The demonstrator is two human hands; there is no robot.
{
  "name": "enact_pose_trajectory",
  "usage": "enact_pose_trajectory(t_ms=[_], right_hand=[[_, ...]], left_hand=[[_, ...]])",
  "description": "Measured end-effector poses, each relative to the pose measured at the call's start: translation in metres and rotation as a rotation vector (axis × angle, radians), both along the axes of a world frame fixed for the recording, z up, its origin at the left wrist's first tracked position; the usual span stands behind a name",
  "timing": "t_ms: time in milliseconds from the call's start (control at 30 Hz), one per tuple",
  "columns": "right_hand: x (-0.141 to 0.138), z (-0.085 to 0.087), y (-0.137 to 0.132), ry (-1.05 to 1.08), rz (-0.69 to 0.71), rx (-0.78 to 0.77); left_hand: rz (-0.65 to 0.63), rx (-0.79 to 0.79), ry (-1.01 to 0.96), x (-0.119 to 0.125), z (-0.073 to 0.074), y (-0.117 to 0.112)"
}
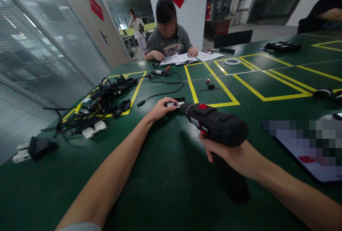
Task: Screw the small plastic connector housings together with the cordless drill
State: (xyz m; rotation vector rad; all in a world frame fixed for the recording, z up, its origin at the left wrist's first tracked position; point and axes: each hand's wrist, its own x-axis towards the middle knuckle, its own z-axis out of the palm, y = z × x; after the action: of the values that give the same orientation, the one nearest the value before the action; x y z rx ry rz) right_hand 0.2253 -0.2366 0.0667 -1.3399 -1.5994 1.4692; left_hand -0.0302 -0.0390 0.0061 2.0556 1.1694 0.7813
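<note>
My right hand is wrapped round the grip of a black cordless drill with red switches. The drill lies level, its chuck aimed left, and its bit meets a small black-and-white part on the green table. Fingers of my left hand close on the left side of that part and hold it against the tabletop. Whether a screw sits at the bit's tip is too small to tell.
A tangle of black cables with adapters spreads at left, near a black box. A tape roll and yellow tape outlines mark the table. At right lies a tablet-like screen. A person sits opposite with papers.
</note>
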Motion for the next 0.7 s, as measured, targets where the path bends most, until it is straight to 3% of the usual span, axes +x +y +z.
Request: enact_pose_trajectory(t_ms=[400,700], right_hand=[[-0.004,0.01,0.0,0.038,0.026,-0.001],[-0.002,0.007,0.001,0.013,0.027,0.006]], left_hand=[[0.008,-0.008,-0.011,0.002,0.003,-0.002],[0.004,-0.01,-0.03,0.001,0.0,0.0]])
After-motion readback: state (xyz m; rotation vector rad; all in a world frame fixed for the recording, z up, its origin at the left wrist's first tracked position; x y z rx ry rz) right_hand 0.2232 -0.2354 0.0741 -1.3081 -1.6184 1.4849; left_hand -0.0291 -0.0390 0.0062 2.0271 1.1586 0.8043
